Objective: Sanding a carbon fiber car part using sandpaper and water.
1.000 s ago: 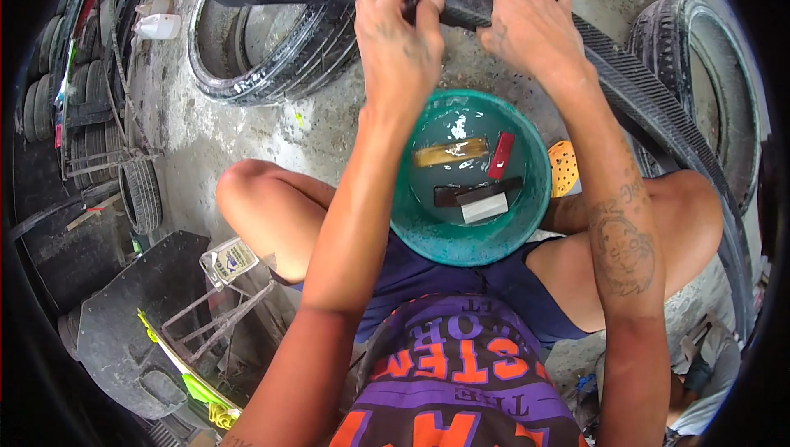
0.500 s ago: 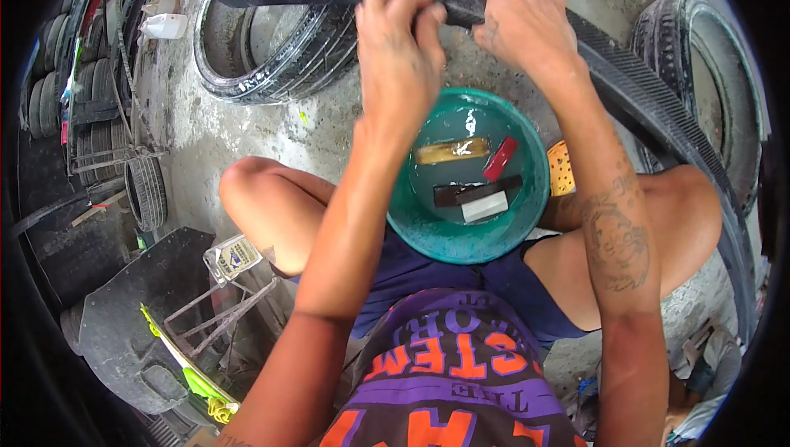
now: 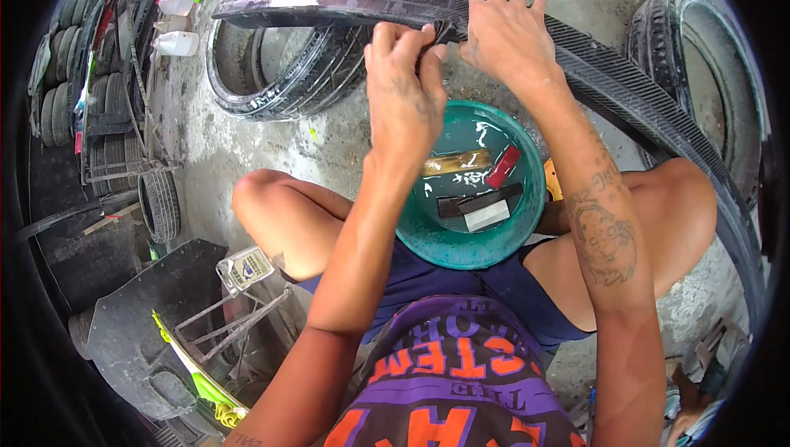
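Note:
A long curved black strip with a woven carbon-fibre look arches across the far side in front of me. Its left end is glossy and reflects light. My right hand, a ring on one finger, lies across the strip with fingers over the top and thumb at the near edge. My left hand is at the strip's near edge, its fingers pinched together; what they hold, if anything, is hidden. Below the hands, between my legs, sits a green basin of water with a yellowish block, a red block, dark blocks and a white block.
One tyre lies beneath the strip's left part; another tyre is at the right. White plastic bottles stand at far left, near racks of tyres. A black panel and a metal frame are at lower left.
My left hand has come off the strip's upper face toward me, to its near edge. The right hand has shifted slightly left along the strip. The whole view has moved a little.

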Motion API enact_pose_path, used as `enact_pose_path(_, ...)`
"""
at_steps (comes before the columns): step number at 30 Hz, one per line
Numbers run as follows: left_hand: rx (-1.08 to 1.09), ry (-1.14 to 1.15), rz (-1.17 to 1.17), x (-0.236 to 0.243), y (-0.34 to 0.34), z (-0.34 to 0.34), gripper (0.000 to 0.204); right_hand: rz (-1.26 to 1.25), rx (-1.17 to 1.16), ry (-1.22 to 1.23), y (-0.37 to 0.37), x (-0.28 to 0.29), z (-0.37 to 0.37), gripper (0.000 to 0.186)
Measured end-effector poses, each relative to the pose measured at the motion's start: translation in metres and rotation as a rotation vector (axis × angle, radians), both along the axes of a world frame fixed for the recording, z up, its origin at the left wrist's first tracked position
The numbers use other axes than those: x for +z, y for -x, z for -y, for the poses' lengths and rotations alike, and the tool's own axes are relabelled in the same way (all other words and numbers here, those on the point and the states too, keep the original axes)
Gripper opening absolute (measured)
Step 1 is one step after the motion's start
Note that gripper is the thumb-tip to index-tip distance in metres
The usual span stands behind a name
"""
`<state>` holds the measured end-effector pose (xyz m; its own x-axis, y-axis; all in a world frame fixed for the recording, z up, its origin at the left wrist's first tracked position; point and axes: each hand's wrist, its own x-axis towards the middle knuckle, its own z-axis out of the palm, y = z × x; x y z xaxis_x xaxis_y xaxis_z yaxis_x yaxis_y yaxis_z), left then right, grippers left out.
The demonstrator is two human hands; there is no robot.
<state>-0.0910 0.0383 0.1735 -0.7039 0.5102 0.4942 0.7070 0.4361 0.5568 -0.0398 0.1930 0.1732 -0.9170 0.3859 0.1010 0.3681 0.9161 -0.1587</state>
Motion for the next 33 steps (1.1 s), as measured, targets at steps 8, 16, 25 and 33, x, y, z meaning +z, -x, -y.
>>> enact_pose_path(8, -0.010, 0.011, 0.148, -0.009, -0.002, 0.000, 0.016, -0.035, 0.000, 0.016, 0.001, 0.003, -0.003, 0.074)
enact_pose_path(16, 0.018, -0.011, 0.092, -0.003, -0.005, -0.007, 0.014, 0.036, 0.002, 0.005, 0.000, 0.001, -0.001, 0.073)
enact_pose_path(25, 0.029, 0.018, 0.192, 0.003, -0.006, -0.004, 0.016, 0.071, 0.015, 0.018, 0.003, 0.003, -0.007, 0.087)
enact_pose_path(33, 0.030, 0.028, 0.082, 0.009, -0.006, -0.003, 0.015, 0.012, 0.015, -0.066, -0.002, -0.003, -0.001, 0.084)
